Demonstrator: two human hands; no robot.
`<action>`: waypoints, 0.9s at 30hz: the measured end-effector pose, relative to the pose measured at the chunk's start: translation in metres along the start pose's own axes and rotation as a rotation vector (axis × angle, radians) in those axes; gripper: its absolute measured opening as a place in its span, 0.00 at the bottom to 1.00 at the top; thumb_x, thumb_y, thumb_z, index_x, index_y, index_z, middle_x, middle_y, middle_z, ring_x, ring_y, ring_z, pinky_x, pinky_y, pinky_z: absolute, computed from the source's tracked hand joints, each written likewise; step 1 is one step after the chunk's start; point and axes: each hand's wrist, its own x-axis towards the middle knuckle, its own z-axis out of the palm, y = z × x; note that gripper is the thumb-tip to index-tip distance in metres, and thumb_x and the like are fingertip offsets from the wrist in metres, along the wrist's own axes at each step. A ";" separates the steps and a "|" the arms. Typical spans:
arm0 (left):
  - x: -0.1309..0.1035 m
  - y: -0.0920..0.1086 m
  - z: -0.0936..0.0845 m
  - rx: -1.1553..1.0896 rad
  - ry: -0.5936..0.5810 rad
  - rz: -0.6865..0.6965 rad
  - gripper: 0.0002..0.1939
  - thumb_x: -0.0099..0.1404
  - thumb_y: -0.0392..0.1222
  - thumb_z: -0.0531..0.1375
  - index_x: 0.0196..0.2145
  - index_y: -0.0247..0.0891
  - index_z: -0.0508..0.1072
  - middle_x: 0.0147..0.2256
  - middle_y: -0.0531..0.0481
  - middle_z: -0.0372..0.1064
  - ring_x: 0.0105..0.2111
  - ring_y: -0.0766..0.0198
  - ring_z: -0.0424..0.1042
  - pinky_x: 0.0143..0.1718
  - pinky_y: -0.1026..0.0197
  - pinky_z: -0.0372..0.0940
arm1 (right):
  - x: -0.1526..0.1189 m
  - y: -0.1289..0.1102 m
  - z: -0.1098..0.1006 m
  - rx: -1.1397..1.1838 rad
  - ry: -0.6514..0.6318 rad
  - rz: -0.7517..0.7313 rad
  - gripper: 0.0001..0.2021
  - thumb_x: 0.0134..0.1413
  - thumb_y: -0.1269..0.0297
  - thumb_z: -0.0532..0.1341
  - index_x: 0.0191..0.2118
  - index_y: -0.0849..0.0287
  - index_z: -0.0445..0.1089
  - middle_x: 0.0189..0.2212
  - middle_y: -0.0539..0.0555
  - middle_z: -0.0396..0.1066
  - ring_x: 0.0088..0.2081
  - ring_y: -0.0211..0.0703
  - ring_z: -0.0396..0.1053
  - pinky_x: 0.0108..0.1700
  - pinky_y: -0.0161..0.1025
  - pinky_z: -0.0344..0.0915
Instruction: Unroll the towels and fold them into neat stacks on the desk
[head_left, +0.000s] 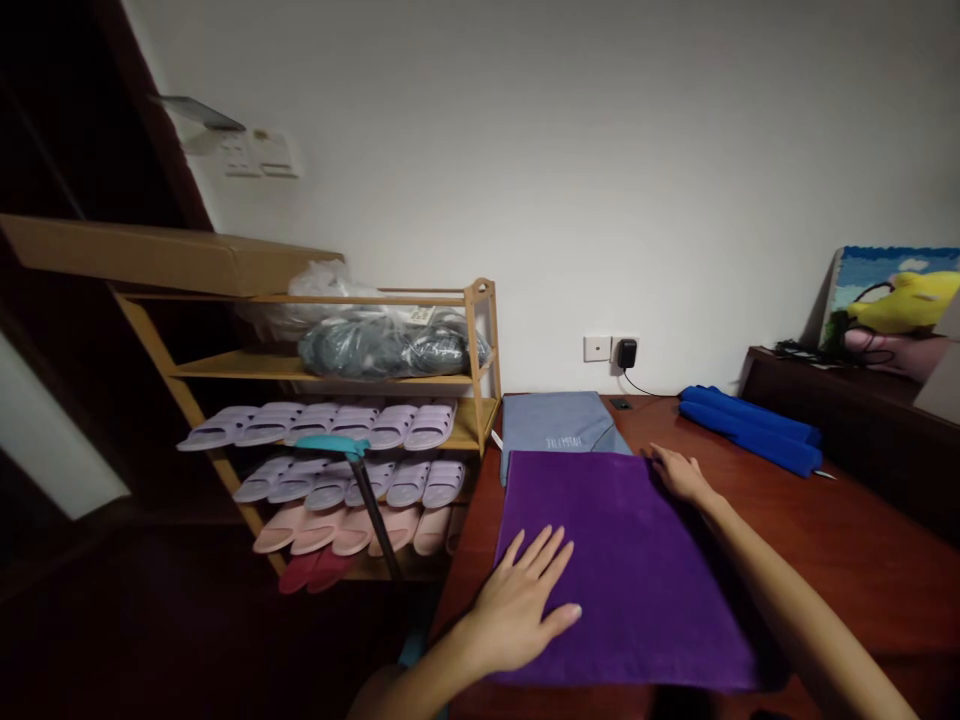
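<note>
A purple cloth (622, 560) lies flat on the reddish-brown table (862, 540), its far edge overlapping a grey-blue folded cloth (559, 415) with small lettering. My left hand (521, 600) rests palm down on the purple cloth's left part, fingers spread. At the cloth's far right corner is my right hand (679, 475), its fingers touching the edge; whether they pinch the fabric is hard to make out.
Rolled blue cloths (750, 430) lie at the back right, near a dark raised shelf (847, 385) holding cables and a picture. Left of the table stands a wooden rack (480, 365) with slippers and plastic-wrapped items. A black plug (626, 353) sits in the wall socket.
</note>
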 end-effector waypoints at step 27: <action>0.160 -0.140 -0.018 0.066 0.219 -0.281 0.19 0.67 0.41 0.51 0.54 0.32 0.64 0.53 0.35 0.63 0.56 0.49 0.59 0.56 0.49 0.50 | 0.009 0.006 0.008 -0.074 0.047 0.072 0.13 0.52 0.64 0.55 0.43 0.62 0.68 0.45 0.61 0.69 0.49 0.49 0.64 0.45 0.39 0.56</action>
